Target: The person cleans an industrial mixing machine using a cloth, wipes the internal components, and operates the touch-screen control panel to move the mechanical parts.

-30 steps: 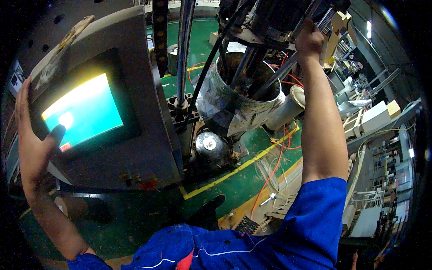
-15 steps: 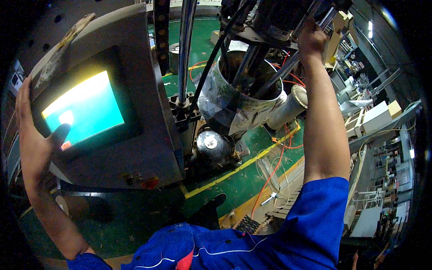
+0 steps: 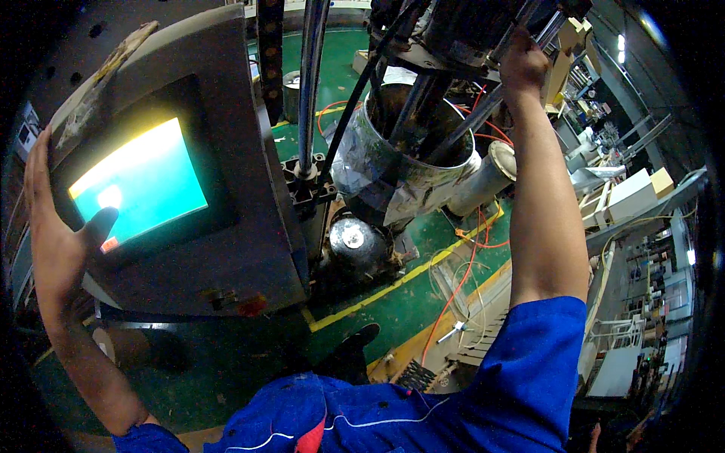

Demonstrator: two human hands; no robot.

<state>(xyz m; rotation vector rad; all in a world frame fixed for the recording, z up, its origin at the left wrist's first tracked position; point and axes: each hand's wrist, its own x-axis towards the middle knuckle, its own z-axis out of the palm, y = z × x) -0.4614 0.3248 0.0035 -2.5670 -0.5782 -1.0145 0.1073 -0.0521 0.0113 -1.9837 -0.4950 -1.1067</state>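
Note:
My left hand (image 3: pixel 59 245) lies along the left edge of a dark grey control cabinet (image 3: pixel 242 257), its fingers stretched over that edge. The thumb reaches the lower left of a lit touchscreen (image 3: pixel 162 177), which glows teal and yellow-white. Up at the top right, my raised right hand (image 3: pixel 525 72) is closed round a metal rod (image 3: pixel 512 38) on the machine head (image 3: pixel 461 34); the fingertips are partly hidden. Below that head stands a foil-wrapped drum (image 3: pixel 362 174), open at the top, with slanted metal bars reaching down into it.
A shiny steel column (image 3: pixel 312 90) rises between cabinet and drum. Under the drum sits a round black metal part (image 3: pixel 355 241). An orange hose (image 3: pixel 457 298) runs over the green floor (image 3: pixel 343 302) near a yellow line. Cardboard boxes (image 3: pixel 630 200) stand at right.

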